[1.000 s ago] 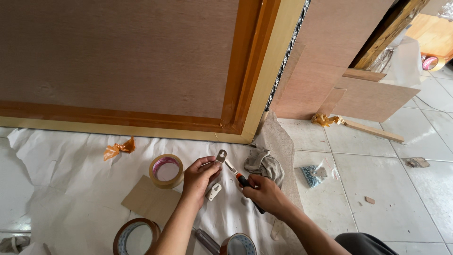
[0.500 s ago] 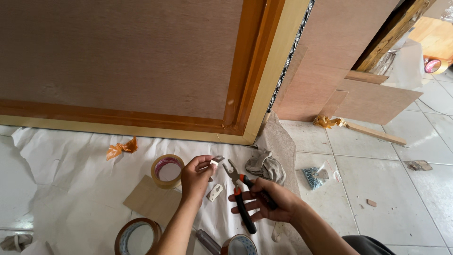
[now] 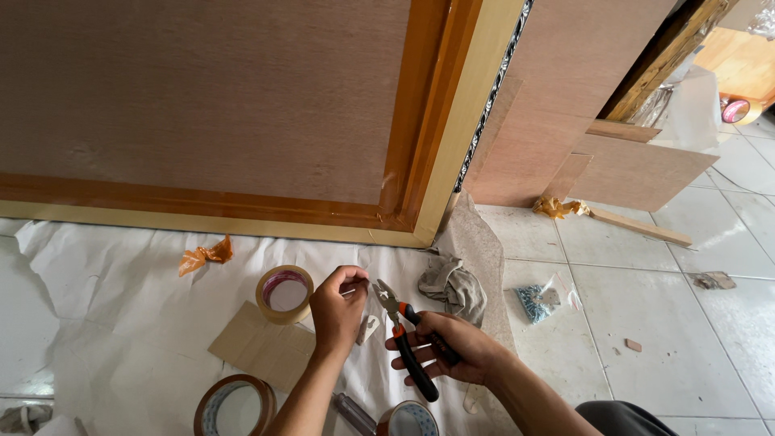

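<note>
Nearest, the right hand (image 3: 452,355) grips orange-and-black pliers (image 3: 406,342), jaws parted, above the white floor sheet (image 3: 105,323). Beside it the left hand (image 3: 337,305) pinches something too small to tell. Farther off, a tape roll (image 3: 285,293) and a clear bag of bluish screws (image 3: 539,299).

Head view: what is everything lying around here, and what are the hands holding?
pliers: 1, orange and black handles, in right hand, jaws open
small piece: 1, pale, pinched in left hand's fingers; kind unclear
tape rolls: 3, brown, on the sheet, two at the bottom edge
cardboard: 1, tan, beside the nearest roll
sheet: 1, white, spread on floor
rag: 1, grey, right of the hands
orange scraps: 2, one on sheet, one by a wooden strip
screw bag: 1, clear, on tiles
framed panel: 1, brown, leaning behind
plywood boards: several, right
left hand: 1
right hand: 1
</note>
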